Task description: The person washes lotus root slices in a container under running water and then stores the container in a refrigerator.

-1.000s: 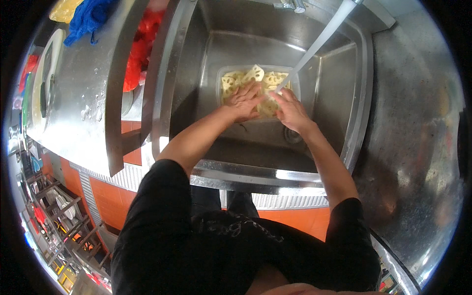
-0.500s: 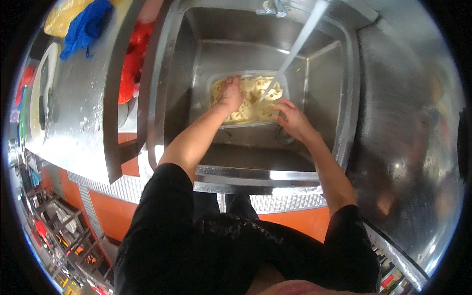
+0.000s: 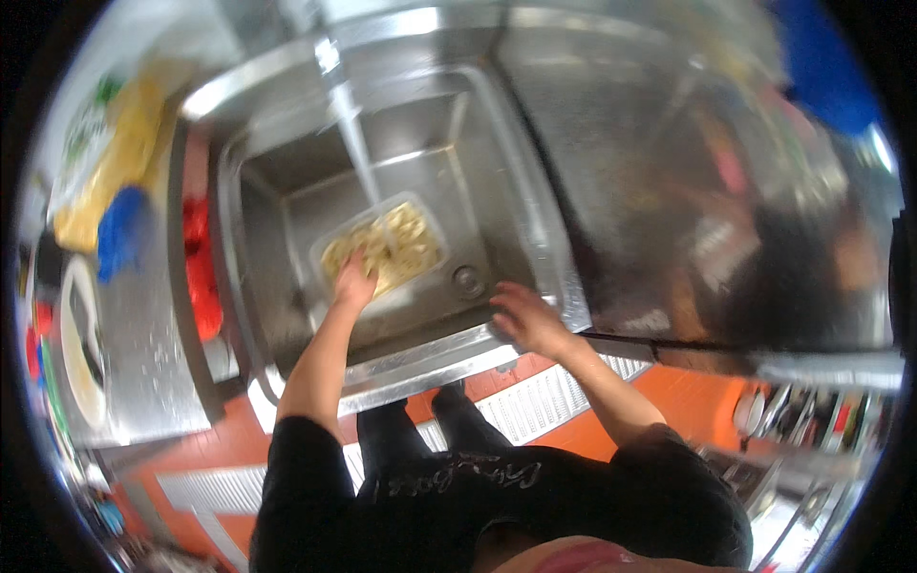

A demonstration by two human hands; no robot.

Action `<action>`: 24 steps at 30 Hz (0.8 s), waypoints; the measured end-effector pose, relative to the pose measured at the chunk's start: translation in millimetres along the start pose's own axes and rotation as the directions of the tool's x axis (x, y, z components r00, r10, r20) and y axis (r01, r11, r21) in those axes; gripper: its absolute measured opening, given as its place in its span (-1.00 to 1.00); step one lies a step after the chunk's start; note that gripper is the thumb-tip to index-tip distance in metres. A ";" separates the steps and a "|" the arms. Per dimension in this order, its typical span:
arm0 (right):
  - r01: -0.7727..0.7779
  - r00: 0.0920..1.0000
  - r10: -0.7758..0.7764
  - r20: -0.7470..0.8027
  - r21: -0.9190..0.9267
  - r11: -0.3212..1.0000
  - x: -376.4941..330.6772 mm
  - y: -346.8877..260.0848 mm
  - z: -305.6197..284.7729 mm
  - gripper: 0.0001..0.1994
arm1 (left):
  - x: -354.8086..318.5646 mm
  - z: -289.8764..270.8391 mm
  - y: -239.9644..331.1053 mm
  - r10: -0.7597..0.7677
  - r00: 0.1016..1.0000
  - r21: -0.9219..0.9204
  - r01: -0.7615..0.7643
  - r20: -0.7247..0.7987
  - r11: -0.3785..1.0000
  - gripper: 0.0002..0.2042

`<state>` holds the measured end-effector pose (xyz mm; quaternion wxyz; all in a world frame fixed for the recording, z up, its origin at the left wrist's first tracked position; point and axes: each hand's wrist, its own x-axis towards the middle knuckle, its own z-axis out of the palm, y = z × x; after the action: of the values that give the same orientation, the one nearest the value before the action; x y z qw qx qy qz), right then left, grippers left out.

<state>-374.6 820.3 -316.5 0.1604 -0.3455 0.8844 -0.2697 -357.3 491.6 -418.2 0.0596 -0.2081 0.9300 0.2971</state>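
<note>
A translucent plastic tub sits on the bottom of a steel sink, full of pale yellow slices with holes, which look like lotus root. A stream of water runs from the tap into the tub. At the tub's left side, my left hand rests on the slices with its fingers stretched out, the tips partly hidden among them. Beyond the tub's right end, my right hand hovers near the sink's front right rim, holding nothing, its fingers apart.
A round drain lies right of the tub. On the left steel counter are a blue cloth, a yellow bag and a pale oval board or tray. Something red lies beside the sink. A steel worktop stands right.
The view has swung to the right. My right hand has moved away from the slices to the sink's front right rim. My left hand stays on the slices while the water keeps running.
</note>
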 end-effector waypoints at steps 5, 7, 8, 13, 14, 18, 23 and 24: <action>0.114 0.992 -0.120 -0.026 -0.157 0.981 -29.8 13.5 25.2 -0.50 | -28.1 21.5 -34.7 0.110 0.961 0.005 -0.115 0.254 0.993 -0.59; 0.116 0.986 -0.139 -0.090 -0.223 0.968 -44.2 22.9 35.8 -0.45 | -33.7 29.9 -26.0 0.213 0.910 0.072 -0.254 0.355 0.965 -0.59; 0.109 0.982 -0.141 -0.127 -0.228 0.968 -49.9 30.9 41.8 -0.44 | -34.5 34.8 -18.7 0.238 0.901 0.089 -0.288 0.363 0.954 -0.59; 0.186 0.941 -0.244 -0.234 -0.243 0.952 -47.8 28.1 47.5 -0.48 | -38.8 23.2 -15.0 0.212 0.935 0.060 -0.238 0.283 0.969 -0.59; 0.178 0.941 -0.237 -0.241 -0.244 0.953 -49.0 23.8 48.5 -0.50 | -41.8 19.6 -13.3 0.214 0.936 0.072 -0.243 0.280 0.967 -0.59; 0.154 0.932 -0.243 -0.267 -0.315 0.937 -48.1 21.6 49.1 -0.51 | -41.7 14.8 -8.0 0.185 0.905 -0.004 -0.199 0.382 0.980 -0.59; 0.173 0.921 -0.253 -0.296 -0.270 0.947 -43.9 20.5 51.5 -0.49 | -32.2 10.0 -20.8 0.136 0.901 0.062 -0.176 0.412 0.982 -0.59; 0.168 0.922 -0.249 -0.297 -0.274 0.947 -43.8 20.9 52.4 -0.49 | -31.5 9.7 -20.7 0.130 0.901 0.077 -0.177 0.414 0.981 -0.59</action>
<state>-329.8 844.5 -366.6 -0.0622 -0.4057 0.8828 -0.2287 -320.2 493.0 -429.7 0.2398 -0.0639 0.9259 0.2848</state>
